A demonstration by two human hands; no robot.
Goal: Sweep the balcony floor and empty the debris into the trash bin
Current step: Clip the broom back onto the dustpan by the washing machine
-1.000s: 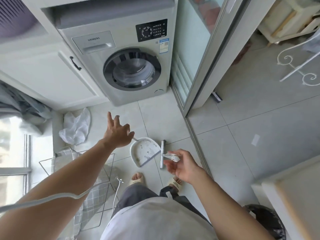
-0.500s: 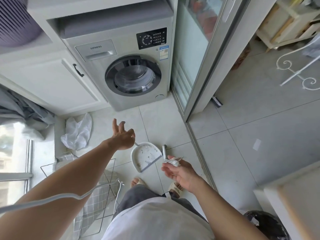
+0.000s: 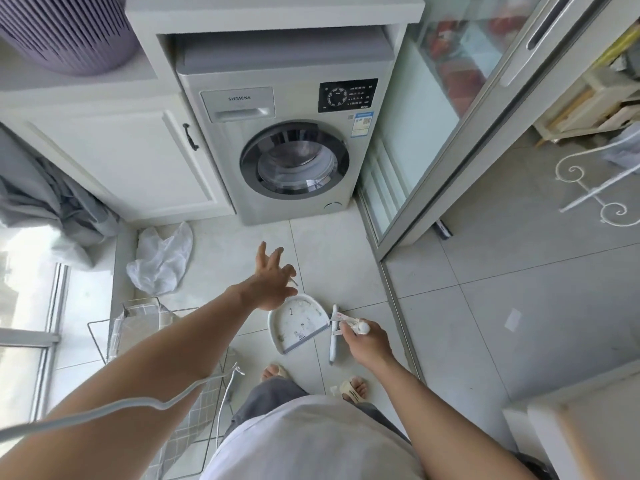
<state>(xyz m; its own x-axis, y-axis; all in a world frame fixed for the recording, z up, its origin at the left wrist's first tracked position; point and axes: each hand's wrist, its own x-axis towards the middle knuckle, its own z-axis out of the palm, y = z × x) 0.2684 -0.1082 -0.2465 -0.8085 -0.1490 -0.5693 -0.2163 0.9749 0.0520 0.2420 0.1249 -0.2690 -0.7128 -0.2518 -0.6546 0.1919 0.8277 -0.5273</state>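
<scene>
Two hands out: left hand (image 3: pixel 269 285) spread above dustpan (image 3: pixel 297 327), right hand (image 3: pixel 367 341) pinching crumpled scraps (image 3: pixel 349 323) beside brush (image 3: pixel 334 336).

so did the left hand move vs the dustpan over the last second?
Barely. The left hand still hovers open over the upper-left rim of the dustpan, fingers spread toward the washing machine.

Bright daylight floods in from the overexposed window (image 3: pixel 24 296) at left, shadows soft, wide-angle bending strong toward the edges
</scene>
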